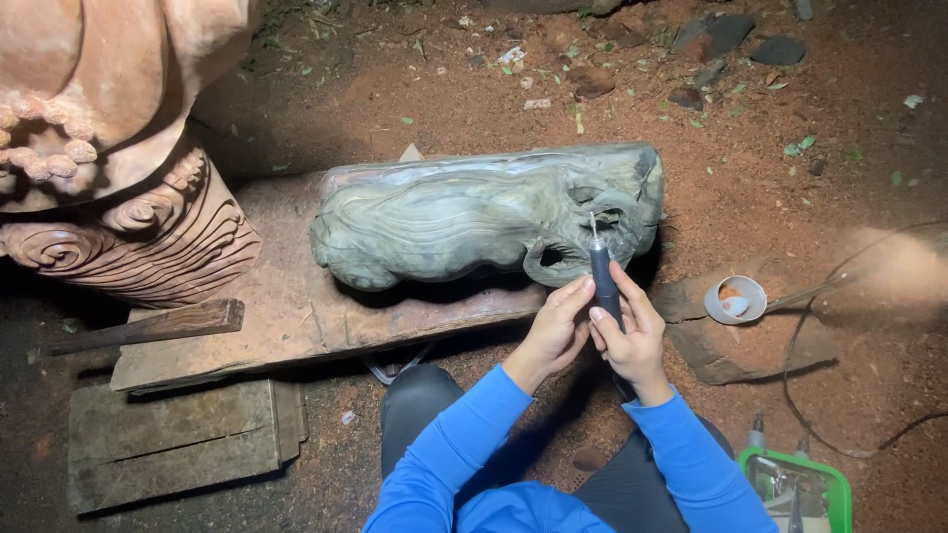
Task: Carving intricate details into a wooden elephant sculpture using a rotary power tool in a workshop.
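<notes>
While both hands, left hand (556,331), right hand (632,336), grip the rotary tool (602,281), carving (484,212) edge touched, bare dirt (474,109) beyond.

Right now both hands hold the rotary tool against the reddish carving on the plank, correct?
Not quite. The head view shows the left hand and right hand both on the rotary tool, but its tip meets the grey-green carving on the plank. The reddish carving stands apart, untouched.

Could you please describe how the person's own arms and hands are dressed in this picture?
Both arms wear long, bright blue sleeves of smooth, stretchy-looking fabric that end at the wrists, plain and without visible markings. The left hand and right hand are bare: no gloves, and no rings, watch or bands that can be seen.
</notes>
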